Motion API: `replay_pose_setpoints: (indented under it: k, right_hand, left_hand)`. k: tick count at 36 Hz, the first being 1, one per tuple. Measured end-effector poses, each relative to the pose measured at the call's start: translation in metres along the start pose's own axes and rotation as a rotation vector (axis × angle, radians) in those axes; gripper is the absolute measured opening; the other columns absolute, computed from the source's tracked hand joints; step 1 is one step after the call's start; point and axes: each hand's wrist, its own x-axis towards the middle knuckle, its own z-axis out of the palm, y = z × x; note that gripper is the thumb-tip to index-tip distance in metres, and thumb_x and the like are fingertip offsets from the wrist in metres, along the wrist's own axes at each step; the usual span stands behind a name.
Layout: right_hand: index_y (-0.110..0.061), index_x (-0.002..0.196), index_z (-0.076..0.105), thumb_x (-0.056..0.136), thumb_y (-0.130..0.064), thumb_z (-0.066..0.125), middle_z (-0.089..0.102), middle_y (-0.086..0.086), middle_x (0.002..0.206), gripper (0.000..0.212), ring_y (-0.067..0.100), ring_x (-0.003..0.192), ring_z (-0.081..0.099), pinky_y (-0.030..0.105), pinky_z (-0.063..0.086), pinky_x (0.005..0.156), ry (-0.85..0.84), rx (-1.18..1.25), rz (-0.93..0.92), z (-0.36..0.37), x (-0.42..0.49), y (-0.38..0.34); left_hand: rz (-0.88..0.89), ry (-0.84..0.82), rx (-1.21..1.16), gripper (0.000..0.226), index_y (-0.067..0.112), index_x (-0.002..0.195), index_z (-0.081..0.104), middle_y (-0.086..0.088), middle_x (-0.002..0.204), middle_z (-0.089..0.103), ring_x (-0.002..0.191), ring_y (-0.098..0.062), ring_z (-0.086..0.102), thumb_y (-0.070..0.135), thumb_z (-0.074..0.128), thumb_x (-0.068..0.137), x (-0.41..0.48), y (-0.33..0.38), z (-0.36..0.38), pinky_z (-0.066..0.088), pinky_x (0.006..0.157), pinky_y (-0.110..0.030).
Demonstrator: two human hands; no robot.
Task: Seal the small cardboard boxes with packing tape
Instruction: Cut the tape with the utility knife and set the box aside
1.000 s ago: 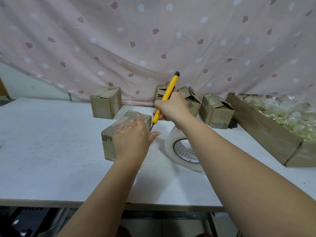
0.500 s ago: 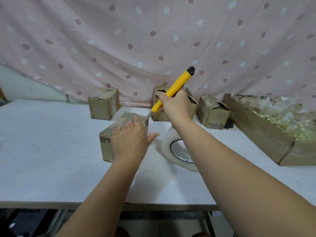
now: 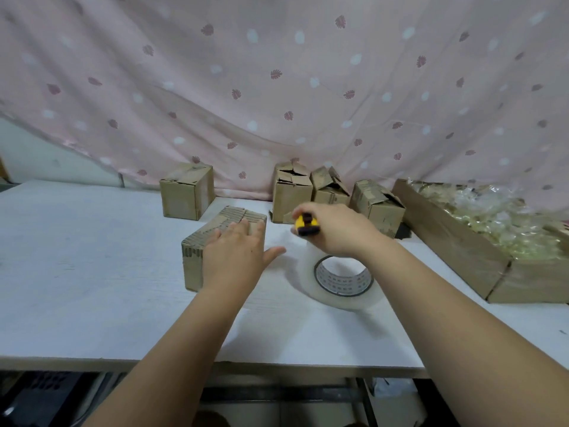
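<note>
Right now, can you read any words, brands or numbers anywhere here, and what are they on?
Nothing here can be read as text.
On the tape core: a ring of dark print, too blurred to read.
On the near box: dark marks along its left edge, too blurred to read.
On the knife: no text shows.

Rests the left grip [image 3: 237,257] flat on a box [image 3: 192,268], holds a yellow cutter [image 3: 304,224] in the right grip [image 3: 338,231] above the tape roll [image 3: 304,275], on a white table [image 3: 92,272] with more boxes [image 3: 186,194] behind.
</note>
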Motion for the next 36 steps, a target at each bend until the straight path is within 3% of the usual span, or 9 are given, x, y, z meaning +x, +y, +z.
replay_pose_setpoints:
  k: [4,10,16,18,20,23,26,32,36]
  right_hand:
    - [-0.038,0.122,0.053,0.096,-0.057,0.044,0.064,-0.003,0.119,0.034,0.025,0.109,0.057,0.034,0.041,0.073,0.018,-0.107,0.013,0.004,-0.001,0.002]
    - [-0.038,0.123,0.049,0.098,-0.049,0.045,0.063,-0.004,0.117,0.028,0.024,0.103,0.057,0.033,0.037,0.071,0.024,-0.142,0.012,0.006,-0.001,0.003]
    - [-0.036,0.128,0.046,0.092,-0.057,0.050,0.062,-0.003,0.113,0.041,0.020,0.087,0.044,0.032,0.033,0.072,-0.026,-0.160,0.012,0.002,-0.008,-0.002]
    - [-0.035,0.127,0.046,0.091,-0.060,0.050,0.061,-0.004,0.111,0.045,0.020,0.087,0.044,0.032,0.032,0.072,-0.043,-0.168,-0.003,0.002,-0.008,-0.004]
    - [-0.035,0.126,0.046,0.088,-0.065,0.050,0.062,-0.005,0.112,0.048,0.019,0.087,0.045,0.033,0.033,0.072,-0.056,-0.172,-0.014,0.002,-0.008,-0.005]
    - [-0.036,0.124,0.047,0.082,-0.070,0.056,0.063,-0.007,0.115,0.055,0.019,0.091,0.048,0.032,0.034,0.073,-0.078,-0.175,-0.018,0.004,-0.005,-0.006]
    - [-0.036,0.126,0.047,0.077,-0.070,0.062,0.061,-0.009,0.119,0.061,0.019,0.100,0.053,0.031,0.033,0.074,-0.102,-0.196,-0.019,0.004,-0.004,-0.008]
    - [-0.033,0.127,0.047,0.079,-0.067,0.063,0.059,-0.006,0.118,0.061,0.019,0.090,0.046,0.031,0.032,0.073,-0.118,-0.275,-0.052,0.004,-0.005,-0.016]
    - [-0.033,0.126,0.049,0.077,-0.070,0.063,0.059,-0.006,0.114,0.063,0.019,0.092,0.050,0.031,0.034,0.072,-0.135,-0.299,-0.078,0.004,-0.003,-0.020]
  left_hand:
    - [-0.018,-0.047,-0.025,0.065,0.025,0.137,0.049,0.001,0.153,0.033,0.139,-0.025,0.032,0.067,0.025,0.094,-0.002,0.001,-0.004,0.031,0.108,-0.038]
    - [-0.074,-0.034,-0.075,0.071,0.023,0.134,0.054,0.001,0.156,0.029,0.142,-0.024,0.028,0.071,0.026,0.091,-0.001,0.001,-0.002,0.025,0.112,-0.038]
    - [-0.076,-0.008,-0.067,0.069,0.022,0.127,0.059,-0.001,0.152,0.036,0.139,-0.024,0.033,0.071,0.028,0.090,0.001,-0.001,0.005,0.027,0.110,-0.038]
    - [-0.061,0.024,-0.072,0.067,0.025,0.130,0.053,-0.004,0.147,0.040,0.135,-0.025,0.037,0.072,0.028,0.089,0.001,-0.002,0.008,0.030,0.108,-0.039]
    - [-0.042,0.042,-0.070,0.070,0.032,0.145,0.033,-0.006,0.153,0.033,0.138,-0.025,0.034,0.073,0.026,0.089,0.002,-0.004,0.011,0.027,0.110,-0.040]
    - [-0.020,0.054,-0.004,0.078,0.028,0.152,0.018,-0.002,0.155,0.031,0.139,-0.022,0.033,0.073,0.022,0.089,0.006,-0.006,0.015,0.028,0.110,-0.039]
    - [0.020,0.047,0.054,0.077,0.023,0.150,0.024,0.003,0.149,0.038,0.136,-0.019,0.036,0.070,0.020,0.091,0.008,-0.009,0.019,0.031,0.106,-0.037]
    - [0.040,0.025,0.059,0.065,0.019,0.125,0.055,0.002,0.138,0.043,0.129,-0.021,0.040,0.068,0.029,0.091,0.010,-0.010,0.017,0.034,0.103,-0.037]
    - [0.012,0.060,-0.012,0.069,0.020,0.122,0.060,0.003,0.140,0.045,0.132,-0.020,0.040,0.073,0.029,0.089,0.006,-0.012,0.016,0.034,0.106,-0.036]
